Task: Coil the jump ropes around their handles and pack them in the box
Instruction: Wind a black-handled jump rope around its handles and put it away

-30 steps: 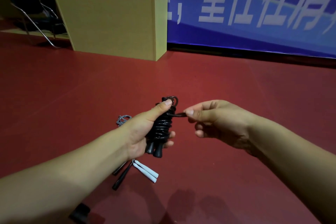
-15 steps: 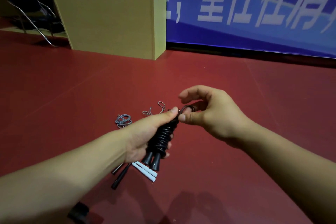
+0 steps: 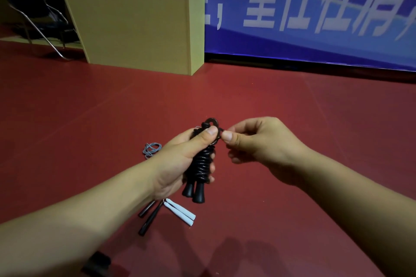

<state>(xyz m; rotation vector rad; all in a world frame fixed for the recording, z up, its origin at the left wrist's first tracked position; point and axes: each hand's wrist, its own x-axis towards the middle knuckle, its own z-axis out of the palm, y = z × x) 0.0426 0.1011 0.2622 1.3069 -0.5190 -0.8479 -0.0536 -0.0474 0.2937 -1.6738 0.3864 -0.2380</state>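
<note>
A black jump rope [image 3: 201, 164] is coiled tightly round its two black handles, whose ends point down. My left hand [image 3: 180, 159] grips this bundle, thumb pressed near its top. My right hand [image 3: 258, 141] pinches the loose rope end beside the small loop at the top of the bundle. On the red floor under my left forearm lie two white handles [image 3: 181, 211] and two thin black handles [image 3: 149, 218]. A small grey rope coil [image 3: 152, 149] lies further back on the floor. The tan box [image 3: 137, 29] stands at the back left.
A blue banner with white characters [image 3: 292, 7] covers the back wall. A metal-legged chair [image 3: 38, 22] stands left of the box. A dark object [image 3: 96, 264] lies at the bottom edge under my left arm. Red floor stretches all around.
My right hand went from pulling the rope end out to the right, to the top of the bundle, and now pinches the end at the loop. The left hand keeps its grip.
</note>
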